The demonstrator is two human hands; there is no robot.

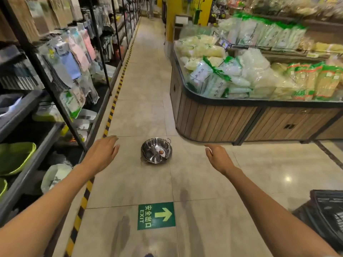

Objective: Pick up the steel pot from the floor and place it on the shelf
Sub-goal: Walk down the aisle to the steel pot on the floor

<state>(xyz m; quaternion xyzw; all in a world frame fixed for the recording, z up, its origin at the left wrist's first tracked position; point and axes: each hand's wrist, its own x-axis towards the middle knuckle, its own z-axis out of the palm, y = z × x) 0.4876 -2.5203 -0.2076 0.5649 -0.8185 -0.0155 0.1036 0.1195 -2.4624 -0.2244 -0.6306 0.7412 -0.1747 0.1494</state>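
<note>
the steel pot (156, 150) sat upright on the tiled floor (141, 108) in the aisle, between the left hand (103, 152) and right hand (217, 158), both spread loose and empty, well short of it. it looked rigid, light and slick, so its small side handles seemed the surest hold.
</note>
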